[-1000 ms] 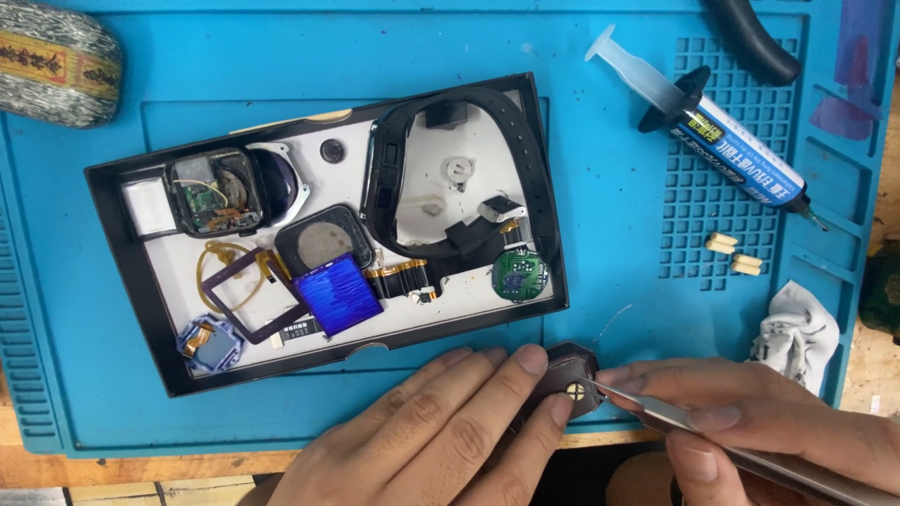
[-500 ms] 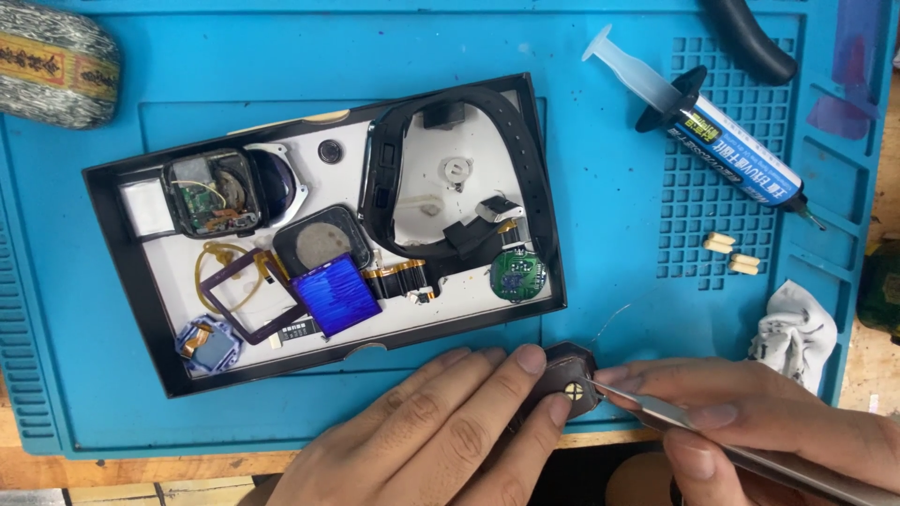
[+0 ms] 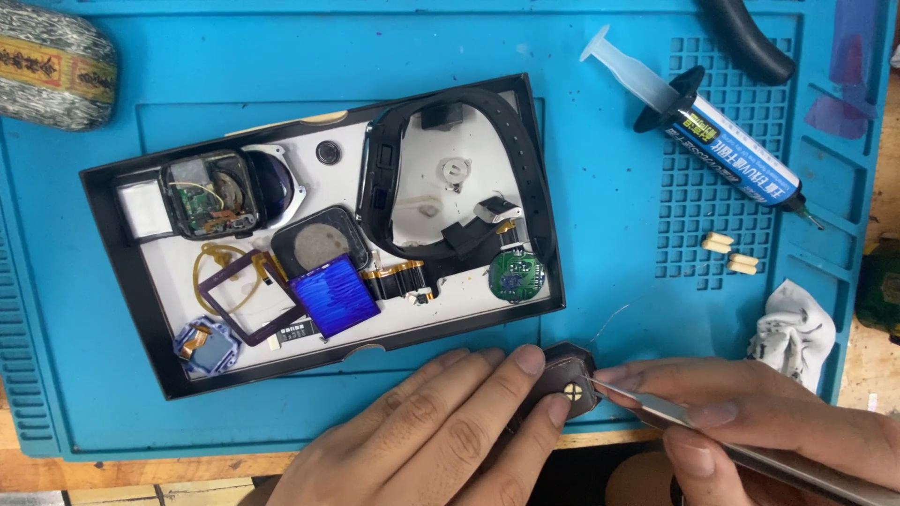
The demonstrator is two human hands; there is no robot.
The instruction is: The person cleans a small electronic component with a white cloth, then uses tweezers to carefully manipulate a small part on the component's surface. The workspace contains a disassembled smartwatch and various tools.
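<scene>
My left hand point(image 3: 441, 431) pins a small dark octagonal watch module point(image 3: 562, 382) against the front edge of the blue work mat point(image 3: 619, 234), fingers on its left side. Metal tweezers point(image 3: 675, 412) are gripped in my right hand point(image 3: 759, 422), their tip touching the module's small pale centre. Just behind my hands lies a shallow black tray point(image 3: 108, 234) with a white floor, holding a black watch strap point(image 3: 525, 169), a blue display panel point(image 3: 333, 295), a round green circuit board point(image 3: 516, 275) and an opened watch body point(image 3: 208, 195).
A syringe point(image 3: 712, 131) with a blue label lies at the back right of the mat. Small cream pieces point(image 3: 731, 255) sit on the grid area. A crumpled white cloth point(image 3: 792, 333) lies at right, a grey wrapped roll point(image 3: 52, 66) back left, a black tool handle point(image 3: 745, 42) at top.
</scene>
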